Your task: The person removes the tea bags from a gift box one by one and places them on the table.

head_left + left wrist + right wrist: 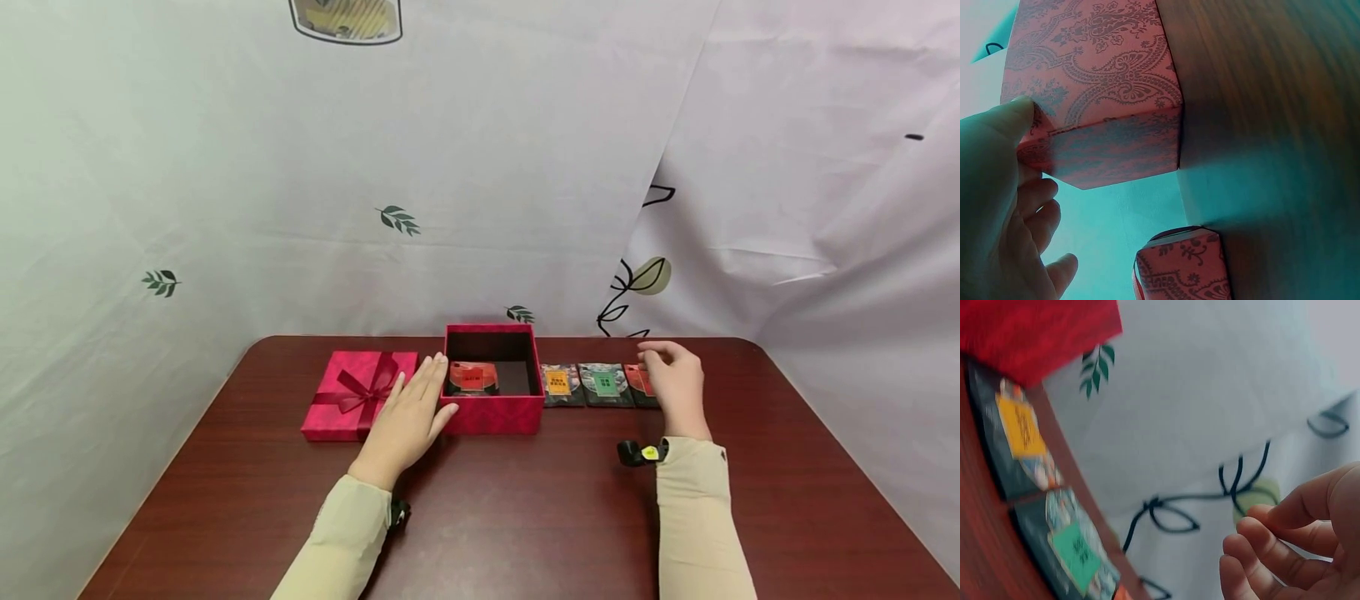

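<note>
The red box (491,416) stands just right of the left hand's (405,418) fingertips, its mouth facing up; whether either side is longer is unclear. Those fingers are nearly straight and close together, thumb apart, touching the box. Right of them, inside it, a red-and-black packet (473,380) lies with its longer visible span sideways. Beyond the box, a yellow-labelled packet (558,384) and green-labelled packet (606,384) continue rightward in a row to a red-topped packet (642,385) partly behind the right hand (678,385), whose fingers bend loosely, thumb and forefinger tips together, nothing visible between. Left of the left fingers lies the bowed lid (351,423)
</note>
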A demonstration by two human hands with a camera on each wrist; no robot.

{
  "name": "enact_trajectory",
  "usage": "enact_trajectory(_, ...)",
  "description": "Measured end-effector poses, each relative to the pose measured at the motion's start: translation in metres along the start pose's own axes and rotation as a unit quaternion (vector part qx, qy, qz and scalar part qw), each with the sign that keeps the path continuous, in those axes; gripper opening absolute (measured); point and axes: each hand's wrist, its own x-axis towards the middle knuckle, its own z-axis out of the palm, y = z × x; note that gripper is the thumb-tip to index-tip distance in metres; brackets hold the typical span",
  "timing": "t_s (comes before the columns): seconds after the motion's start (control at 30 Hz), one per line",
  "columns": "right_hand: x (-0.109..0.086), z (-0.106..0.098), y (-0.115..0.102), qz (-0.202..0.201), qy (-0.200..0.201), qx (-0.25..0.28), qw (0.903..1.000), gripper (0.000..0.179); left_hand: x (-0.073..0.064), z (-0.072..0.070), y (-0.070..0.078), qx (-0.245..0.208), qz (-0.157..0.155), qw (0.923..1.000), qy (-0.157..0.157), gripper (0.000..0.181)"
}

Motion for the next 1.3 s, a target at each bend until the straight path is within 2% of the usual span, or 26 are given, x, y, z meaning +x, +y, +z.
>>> enact_trajectory(0.4,-0.022,0.031,-0.035,-0.068,-0.054,0.044,0.9952,0.027,0.0,0.0,0.0,0.0,0.001,1.0,0.005,0.073)
enact_trajectory(0.57,-0.035,0.049,-0.048,-0.107,-0.081,0.076,0.9881,0.023,0.0,-0.001,0.0,0.0,-0.001,1.0,0.003,0.073)
enact_trajectory(0.8,-0.054,0.072,-0.063,-0.158,-0.112,0.08,0.9779,0.019,0.0,0.001,0.0,-0.001,0.0,1.0,0.004,0.074)
enact_trajectory(0.9,-0.06,0.081,-0.067,-0.158,-0.136,0.093,0.9737,0.019,-0.001,0.003,0.001,-0.002,0.0,1.0,0.005,0.074)
enact_trajectory(1.0,-0.062,0.088,-0.071,-0.141,-0.159,0.099,0.9721,0.02,-0.001,0.004,0.002,0.002,0.004,1.0,0.006,0.074)
enact_trajectory(1.17,-0.061,0.102,-0.083,-0.116,-0.19,0.079,0.9717,0.024,-0.002,0.003,0.002,0.011,0.006,0.9999,0.007,0.073)
enact_trajectory(1.3,-0.057,0.114,-0.097,-0.096,-0.211,0.037,0.9721,0.028,-0.003,0.0,0.002,0.013,0.002,0.9999,0.01,0.073)
